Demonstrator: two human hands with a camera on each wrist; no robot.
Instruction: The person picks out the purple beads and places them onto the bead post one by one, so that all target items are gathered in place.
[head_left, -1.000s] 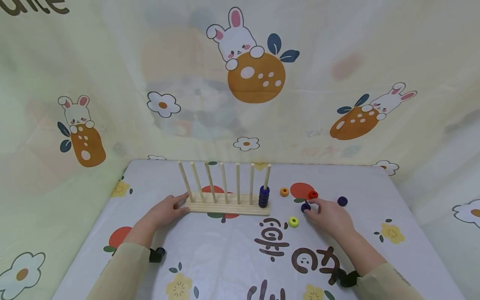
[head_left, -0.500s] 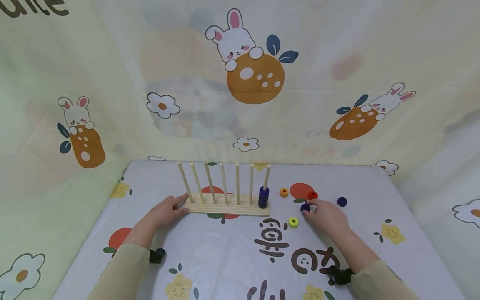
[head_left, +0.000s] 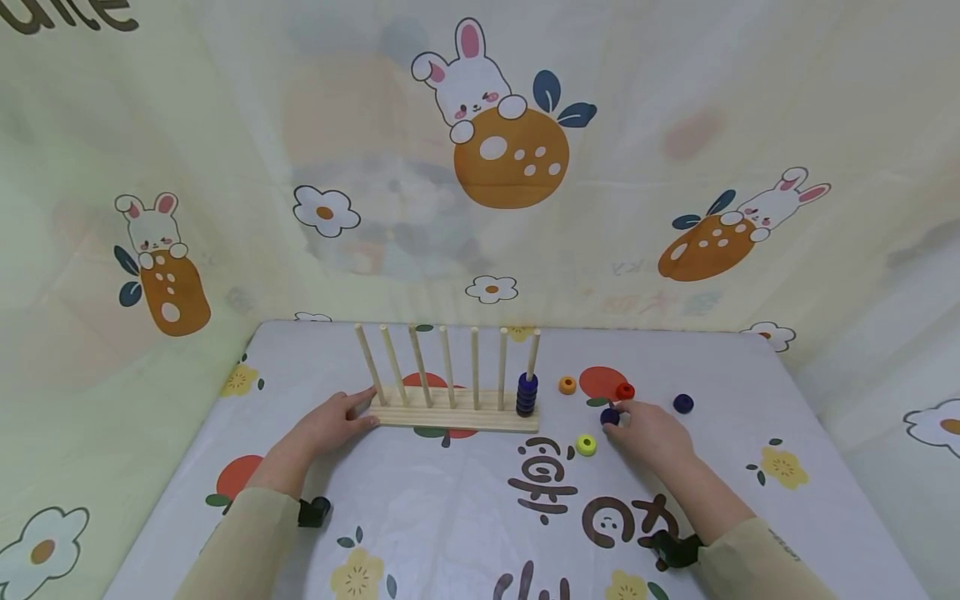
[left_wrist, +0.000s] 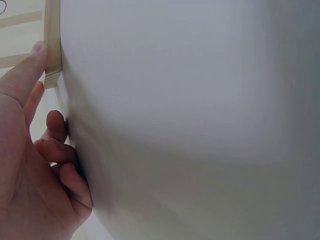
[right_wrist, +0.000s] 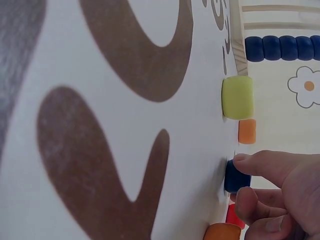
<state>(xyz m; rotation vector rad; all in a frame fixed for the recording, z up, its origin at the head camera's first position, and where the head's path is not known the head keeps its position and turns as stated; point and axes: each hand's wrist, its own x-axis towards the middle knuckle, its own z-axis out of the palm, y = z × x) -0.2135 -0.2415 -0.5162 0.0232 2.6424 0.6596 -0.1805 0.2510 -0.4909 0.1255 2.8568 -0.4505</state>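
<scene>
A wooden peg rack [head_left: 455, 419] stands on the table, its rightmost peg carrying a stack of several blue beads [head_left: 527, 395]. At the rack's left end my left hand [head_left: 330, 427] holds the base between thumb and index finger; the left wrist view shows the thumb [left_wrist: 31, 70] against the base [left_wrist: 52, 47], with the other fingers curled on the cloth. My right hand [head_left: 656, 433] pinches a loose dark blue bead [right_wrist: 236, 176] resting at table level, right of the rack. The hand partly covers that bead in the head view.
Near the right hand lie a yellow-green bead [head_left: 587, 445], an orange bead [head_left: 567, 385] and a red bead [head_left: 625, 391]. Another dark blue bead [head_left: 683, 403] sits farther right. Low in the right wrist view appears a second orange bead [right_wrist: 222, 231]. A printed cloth [head_left: 450, 517] covers the table.
The right wrist and forearm have shifted slightly left, while the fingers stay at the blue bead. The left hand and the rack have not visibly moved.
</scene>
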